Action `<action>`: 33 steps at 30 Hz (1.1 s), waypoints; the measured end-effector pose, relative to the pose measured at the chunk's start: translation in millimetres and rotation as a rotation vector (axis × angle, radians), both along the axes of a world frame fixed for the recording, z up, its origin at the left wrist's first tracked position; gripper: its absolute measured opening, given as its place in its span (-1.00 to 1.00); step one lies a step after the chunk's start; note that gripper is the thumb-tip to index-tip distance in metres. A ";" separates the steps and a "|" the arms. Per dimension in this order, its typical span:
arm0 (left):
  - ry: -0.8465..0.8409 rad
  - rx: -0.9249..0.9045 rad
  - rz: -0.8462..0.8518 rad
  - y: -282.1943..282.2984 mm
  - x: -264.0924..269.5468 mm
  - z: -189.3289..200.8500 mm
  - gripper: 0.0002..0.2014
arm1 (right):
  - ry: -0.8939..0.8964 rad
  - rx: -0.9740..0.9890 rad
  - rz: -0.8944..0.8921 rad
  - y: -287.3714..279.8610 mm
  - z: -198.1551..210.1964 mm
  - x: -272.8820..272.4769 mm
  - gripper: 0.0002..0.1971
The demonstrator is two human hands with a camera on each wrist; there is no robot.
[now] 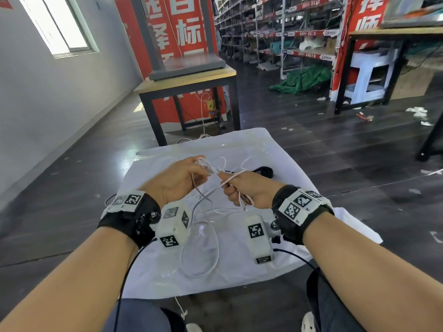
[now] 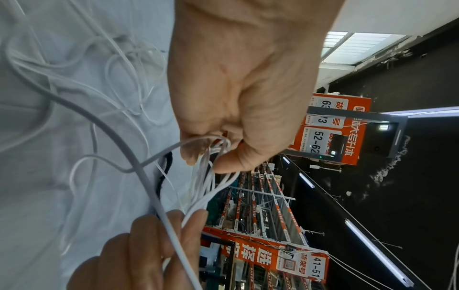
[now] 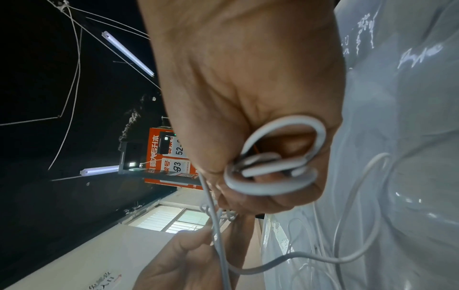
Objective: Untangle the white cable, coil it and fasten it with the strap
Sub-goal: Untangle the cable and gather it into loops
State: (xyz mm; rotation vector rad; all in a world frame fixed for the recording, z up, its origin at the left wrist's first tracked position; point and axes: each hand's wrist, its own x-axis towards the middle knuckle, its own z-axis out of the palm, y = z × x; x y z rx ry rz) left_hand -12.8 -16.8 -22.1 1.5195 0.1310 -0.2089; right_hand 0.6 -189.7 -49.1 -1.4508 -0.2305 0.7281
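Both forearms reach over the white sheet (image 1: 275, 149). Left hand (image 1: 177, 178) pinches a tangle of the white cable (image 1: 203, 250) at its fingertips; right hand (image 1: 249, 190) clenches several cable loops. Slack hangs between, above the sheet.

On the right wrist view I see my right hand (image 3: 248, 109) gripping small loops of the white cable (image 3: 280, 172), while my left hand (image 3: 183, 263) pinches strands below, beside the white sheet (image 3: 402, 137).

Black strap (image 1: 265, 170) partly hidden behind right hand (image 1: 249, 190).
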 end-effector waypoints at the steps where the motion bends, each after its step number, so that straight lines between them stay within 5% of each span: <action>1: -0.003 -0.045 0.013 0.2 -0.1 1.9 -0.71 | 0.008 0.001 0.014 -0.3 0.1 0.7 -0.64; 7: 0.002 -0.132 0.016 3.4 -3.8 7.7 -0.48 | -0.025 -0.058 0.116 1.8 -6.4 1.0 -0.64; 10: 0.024 -0.215 0.016 3.4 -4.4 10.1 -0.70 | -0.068 -0.107 0.124 2.9 -9.5 0.1 -0.67; 15: 0.049 0.164 0.042 -1.9 -4.0 5.9 -0.68 | -0.228 -0.257 0.130 7.6 -13.7 -1.9 -0.71; 20: -0.104 0.258 0.037 5.9 -3.0 3.5 -0.52 | -0.271 -0.284 0.124 2.9 -13.8 -2.5 -0.65; 25: -0.280 0.351 0.121 6.1 -5.4 -4.3 -0.75 | -0.240 -0.202 0.113 1.1 -10.0 -2.5 -0.62; 29: -0.339 0.621 0.335 8.5 -0.6 -10.5 -0.83 | -0.225 -0.174 0.068 4.5 -4.8 -5.0 -0.61; 33: -0.507 0.886 0.348 5.2 -1.3 -10.5 -0.84 | -0.182 -0.163 0.054 5.9 -3.4 -5.4 -0.61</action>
